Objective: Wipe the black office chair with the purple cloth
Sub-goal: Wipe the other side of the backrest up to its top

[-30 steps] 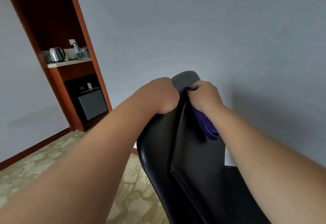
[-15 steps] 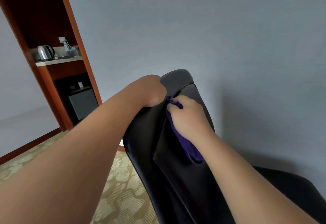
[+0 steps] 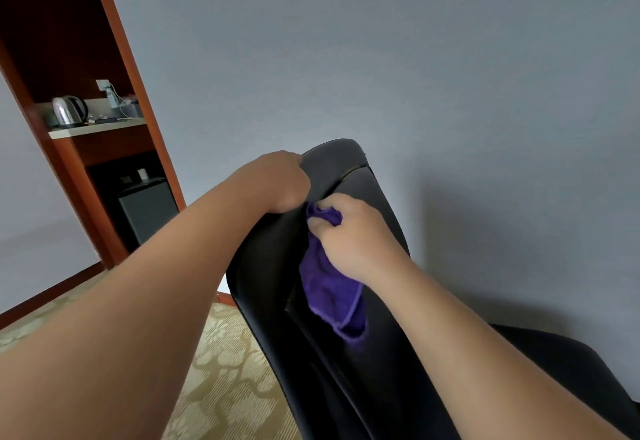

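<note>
The black office chair [image 3: 349,166] fills the lower middle, its tall backrest tilted toward me and its seat at the lower right. My left hand [image 3: 280,180] grips the left edge of the backrest near the top, fingers curled round it. My right hand [image 3: 349,231] holds the purple cloth [image 3: 329,294] bunched in its fingers and presses it against the backrest's padded face, just below my left hand. The rest of the cloth hangs down over the black leather.
A grey wall [image 3: 415,58] stands right behind the chair. At the left is a wooden alcove [image 3: 114,41] with a steel kettle [image 3: 67,110] on its shelf and a small black fridge [image 3: 147,211] below. Patterned beige carpet [image 3: 221,370] covers the floor.
My right hand has slid the cloth down from the top edge of the backrest to its upper face. My left hand keeps its grip. The view has shifted slightly.
</note>
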Action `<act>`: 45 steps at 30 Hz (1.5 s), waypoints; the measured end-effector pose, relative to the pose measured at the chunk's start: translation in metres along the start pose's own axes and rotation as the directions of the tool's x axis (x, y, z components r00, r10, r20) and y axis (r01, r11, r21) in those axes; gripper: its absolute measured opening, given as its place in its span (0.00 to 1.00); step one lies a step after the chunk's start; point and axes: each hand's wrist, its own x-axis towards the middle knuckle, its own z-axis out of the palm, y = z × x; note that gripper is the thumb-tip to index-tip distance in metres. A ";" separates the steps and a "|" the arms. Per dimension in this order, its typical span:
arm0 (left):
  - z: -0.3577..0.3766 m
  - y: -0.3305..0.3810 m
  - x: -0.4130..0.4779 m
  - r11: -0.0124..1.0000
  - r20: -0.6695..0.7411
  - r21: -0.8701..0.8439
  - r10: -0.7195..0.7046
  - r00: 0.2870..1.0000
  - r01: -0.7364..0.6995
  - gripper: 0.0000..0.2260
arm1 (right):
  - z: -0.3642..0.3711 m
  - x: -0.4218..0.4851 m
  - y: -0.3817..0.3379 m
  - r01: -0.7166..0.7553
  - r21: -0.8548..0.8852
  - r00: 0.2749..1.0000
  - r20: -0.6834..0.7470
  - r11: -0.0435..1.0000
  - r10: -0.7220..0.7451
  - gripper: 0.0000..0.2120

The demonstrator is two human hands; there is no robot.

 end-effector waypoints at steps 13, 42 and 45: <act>0.004 -0.010 0.016 1.000 -0.006 -0.018 0.014 1.000 -0.014 0.20 | 0.001 0.129 0.041 -0.173 -0.209 0.978 -0.156 0.963 0.141 0.08; 0.004 -0.001 0.010 0.999 -0.048 -0.016 0.040 0.998 -0.041 0.08 | 0.005 0.030 0.018 0.057 -0.184 0.993 -0.089 0.981 -0.075 0.10; 0.004 -0.002 0.008 0.999 -0.040 -0.021 0.031 0.999 -0.032 0.15 | 0.003 0.050 0.025 0.032 -0.194 0.989 -0.138 0.981 -0.059 0.10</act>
